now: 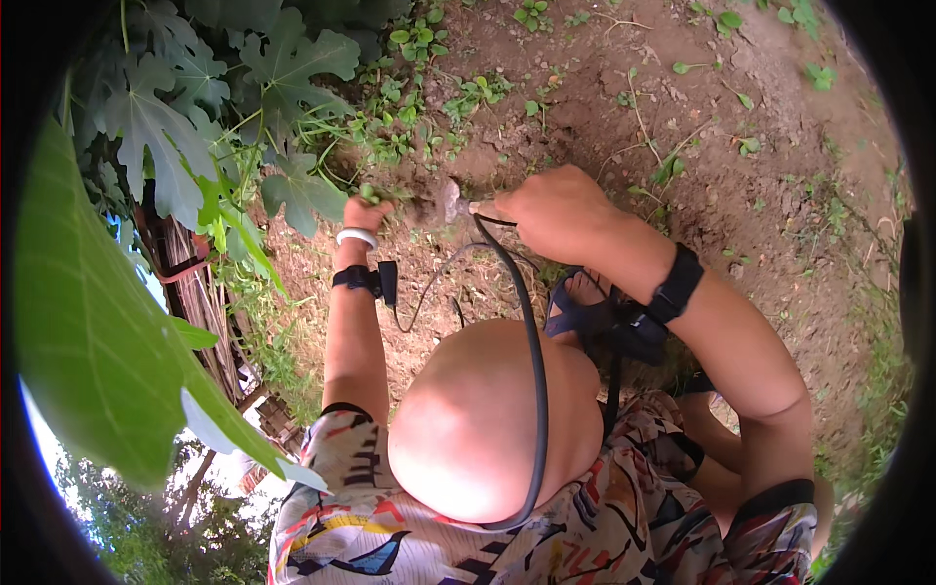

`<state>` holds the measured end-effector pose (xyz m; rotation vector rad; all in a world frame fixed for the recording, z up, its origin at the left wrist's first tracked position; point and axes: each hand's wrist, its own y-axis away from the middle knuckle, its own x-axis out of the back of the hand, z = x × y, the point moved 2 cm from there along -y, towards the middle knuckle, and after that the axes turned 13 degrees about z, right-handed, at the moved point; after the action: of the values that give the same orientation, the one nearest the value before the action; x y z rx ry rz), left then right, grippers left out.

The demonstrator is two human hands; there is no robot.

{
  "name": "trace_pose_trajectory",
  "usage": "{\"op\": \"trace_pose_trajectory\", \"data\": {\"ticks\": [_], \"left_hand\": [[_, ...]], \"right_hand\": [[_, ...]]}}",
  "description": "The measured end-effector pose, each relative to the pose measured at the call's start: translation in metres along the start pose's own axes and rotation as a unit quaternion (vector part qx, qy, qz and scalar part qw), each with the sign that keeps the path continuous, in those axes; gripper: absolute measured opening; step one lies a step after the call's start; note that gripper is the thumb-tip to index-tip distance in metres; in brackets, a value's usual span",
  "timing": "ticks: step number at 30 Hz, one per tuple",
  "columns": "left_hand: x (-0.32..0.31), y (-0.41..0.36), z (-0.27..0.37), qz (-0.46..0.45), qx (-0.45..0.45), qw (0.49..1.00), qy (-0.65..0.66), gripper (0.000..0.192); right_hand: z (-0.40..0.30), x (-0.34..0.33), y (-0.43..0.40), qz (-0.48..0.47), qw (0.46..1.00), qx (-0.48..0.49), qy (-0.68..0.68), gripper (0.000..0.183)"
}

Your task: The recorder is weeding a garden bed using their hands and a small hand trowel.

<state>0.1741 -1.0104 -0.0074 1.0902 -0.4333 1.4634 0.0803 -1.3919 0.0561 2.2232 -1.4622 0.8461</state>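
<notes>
My left hand (368,212) is low by the weeds, its fingers closed around a small green plant (370,194); a white bangle and a black strap with a small device sit on that wrist. Over the bare soil, my right hand (559,212) grips the handle of a small hand tool with a dirt-covered metal blade (451,201). The blade lies at the soil, between the two hands. Most of the handle is hidden by the right fingers. A black cable (530,314) runs close to the right hand.
Large fig leaves (161,139) hang at the upper left, one broad leaf (102,314) very near the camera. Low weeds (479,91) grow in the brown soil (585,88). A bundle of dry sticks (194,285) stands at the left. A sandalled foot (581,292) is below the right hand.
</notes>
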Motion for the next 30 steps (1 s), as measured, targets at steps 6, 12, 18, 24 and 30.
{"op": "trace_pose_trajectory", "data": {"ticks": [6, 12, 18, 24, 30], "left_hand": [[0.009, -0.014, -0.001, 0.053, 0.031, 0.972, 0.229, 0.022], [0.012, -0.016, -0.029, 0.245, 0.186, 0.916, 0.256, 0.014], [-0.017, -0.007, -0.029, 0.213, 0.17, 0.92, 0.28, 0.022], [-0.024, -0.01, -0.001, 0.225, 0.11, 0.92, 0.301, 0.026], [-0.019, -0.008, 0.013, 0.273, 0.249, 0.892, 0.26, 0.041]], "right_hand": [[0.005, 0.019, 0.011, -0.019, 1.0, -0.024, 0.005, 0.018], [0.009, 0.025, 0.02, -0.035, 0.998, -0.051, 0.004, 0.022], [0.008, 0.03, 0.02, 0.008, 0.997, -0.076, -0.004, 0.02], [0.013, 0.011, 0.001, 0.015, 0.996, -0.083, 0.003, 0.023], [0.011, 0.003, -0.003, 0.013, 0.997, -0.081, -0.01, 0.022]]}}
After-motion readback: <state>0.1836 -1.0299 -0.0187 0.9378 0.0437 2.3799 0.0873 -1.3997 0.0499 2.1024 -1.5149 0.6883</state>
